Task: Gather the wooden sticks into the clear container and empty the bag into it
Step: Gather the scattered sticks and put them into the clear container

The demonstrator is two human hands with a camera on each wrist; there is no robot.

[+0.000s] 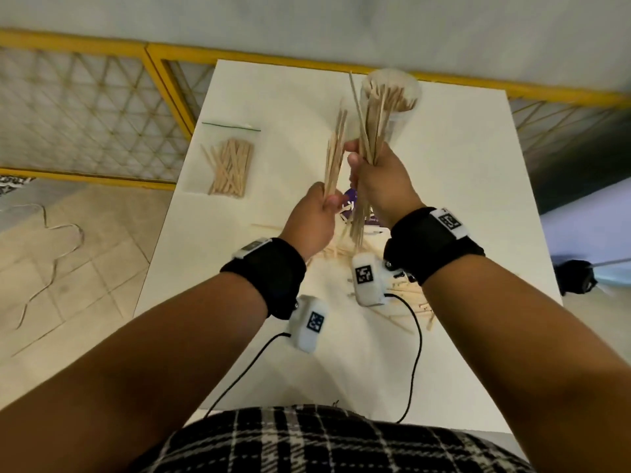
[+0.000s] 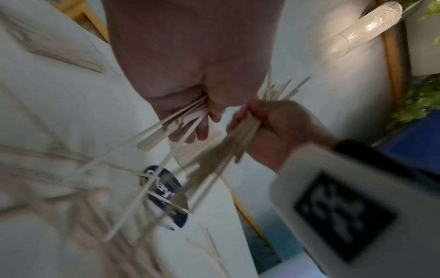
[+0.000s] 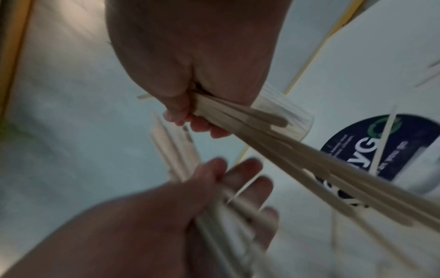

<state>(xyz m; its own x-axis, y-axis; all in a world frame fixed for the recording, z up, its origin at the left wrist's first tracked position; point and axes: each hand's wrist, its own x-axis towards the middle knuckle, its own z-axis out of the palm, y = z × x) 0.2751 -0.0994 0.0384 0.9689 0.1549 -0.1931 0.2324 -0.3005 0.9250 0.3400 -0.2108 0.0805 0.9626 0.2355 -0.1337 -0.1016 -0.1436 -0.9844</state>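
Both hands, left hand (image 1: 312,218) & right hand (image 1: 379,180), are clenched on wooden sticks (image 1: 367,131): light, stiff, prob. slippery, best gripped mid-length, bundled tight.

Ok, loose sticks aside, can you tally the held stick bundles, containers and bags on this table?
Held stick bundles: 2, one in the left hand, one in the right hand
Clear container: 1
Bag of sticks: 1
Total: 4
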